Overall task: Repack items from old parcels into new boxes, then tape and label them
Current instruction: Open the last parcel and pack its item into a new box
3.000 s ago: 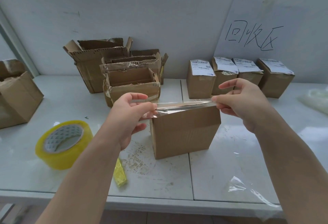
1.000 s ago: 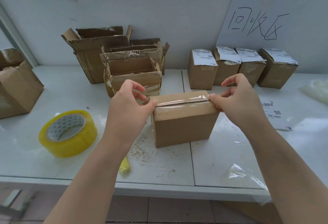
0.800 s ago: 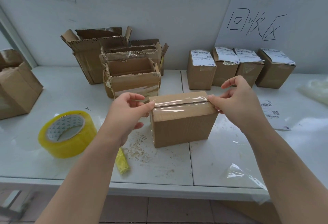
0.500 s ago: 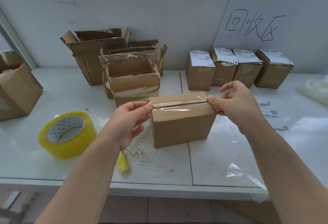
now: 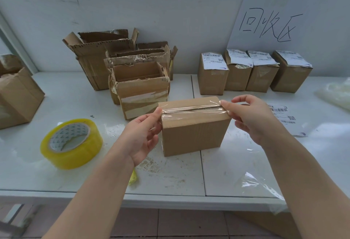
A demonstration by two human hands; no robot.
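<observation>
Change: the clear tape strip (image 5: 191, 109), which 3 seconds ago was stretched in the air over the box, now lies along the top seam. The left hand has turned palm up and sunk a little.
New box (image 5: 195, 134): closed cardboard box, standing near the middle of the desk (image 5: 246, 159), somewhat toward the front edge.
Left hand (image 5: 141, 136): thumb and fingertips are closed narrow on the left end of the strip, at the top left edge of the box.
Right hand (image 5: 253, 117): thumb and index finger pinch the right end of the strip at the top right edge; the other fingers are loosely bent.
Yellow tape roll (image 5: 71, 143): lies flat toward the front left, well apart from the box.
Torn old parcels (image 5: 140, 94): a group of open boxes behind the new box, toward the back left.
Labelled boxes (image 5: 261, 75): 4 in a row at the back right, against the wall.
Loose shipping label (image 5: 286, 119): flat on the desk, just behind the right hand.
Paper sign (image 5: 265, 22): on the wall, with handwritten characters.
Plastic film (image 5: 253, 180): crumpled at the front right edge.
Small yellow object (image 5: 133, 179): near the front edge, partly hidden by the left forearm; I cannot tell what it is.
</observation>
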